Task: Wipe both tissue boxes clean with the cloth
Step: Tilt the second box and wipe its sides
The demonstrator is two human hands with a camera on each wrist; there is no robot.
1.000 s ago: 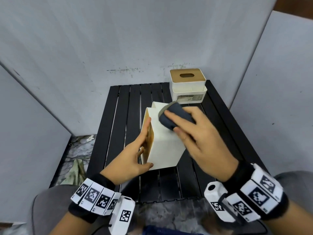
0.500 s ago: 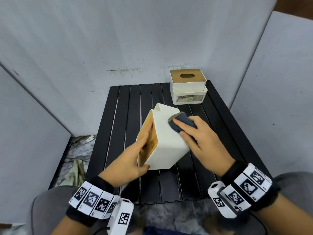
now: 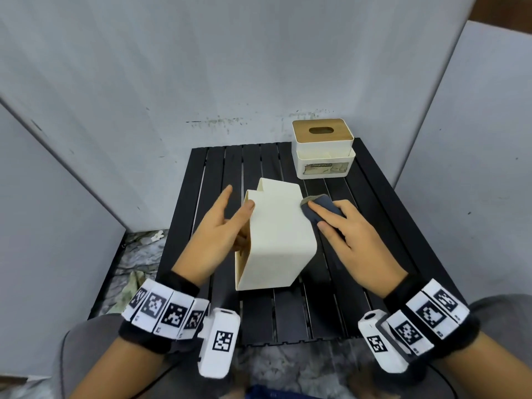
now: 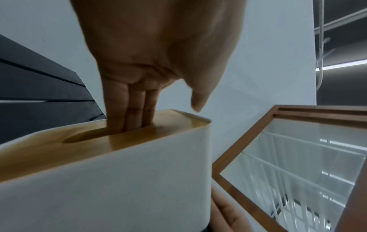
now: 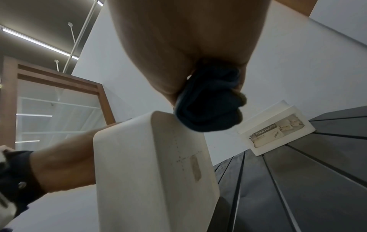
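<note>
A white tissue box (image 3: 276,240) with a wooden lid lies tipped on its side mid-table. My left hand (image 3: 230,223) holds it: three fingers (image 4: 129,113) reach into the lid's slot, the thumb lies on the upper white face, and the index finger points away, free. My right hand (image 3: 331,220) grips a bunched dark cloth (image 3: 319,208) and presses it against the box's far right edge. The right wrist view shows the cloth (image 5: 210,106) on the box's corner (image 5: 155,164), whose face carries small specks. A second white tissue box (image 3: 322,151) stands upright at the back right.
The black slatted table (image 3: 288,312) is ringed by grey panels on the left, back and right. The second box (image 5: 278,130) sits close behind the cloth. Bare slats lie on the left and along the front edge. Crumpled fabric lies on the floor at the left.
My right hand slid the cloth from the box's top face to its far right edge. My left hand shifted, fingers going into the slot, and the box tilted further over.
</note>
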